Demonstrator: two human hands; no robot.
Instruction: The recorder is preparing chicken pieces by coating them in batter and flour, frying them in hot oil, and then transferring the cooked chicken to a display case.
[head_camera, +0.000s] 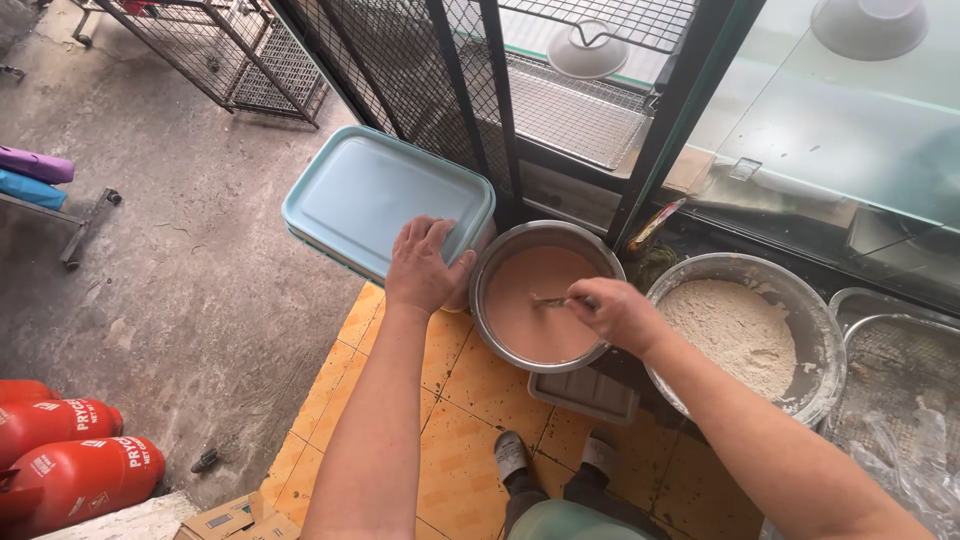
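Right hand (622, 315) closed around a spoon (560, 301) in the metal bowl (545, 295) of pinkish batter.
Left hand (425, 266) rests spread on the pale blue lidded container (380, 195), touching the bowl's left rim.

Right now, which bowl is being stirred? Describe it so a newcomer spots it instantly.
Start at the black mesh rack; just below it two metal bowls sit side by side. It is the left bowl, beside the pale blue lidded bin, with the right hand holding a spoon in it. It holds smooth pinkish-brown liquid, whereas the bigger bowl holds dry white flour.
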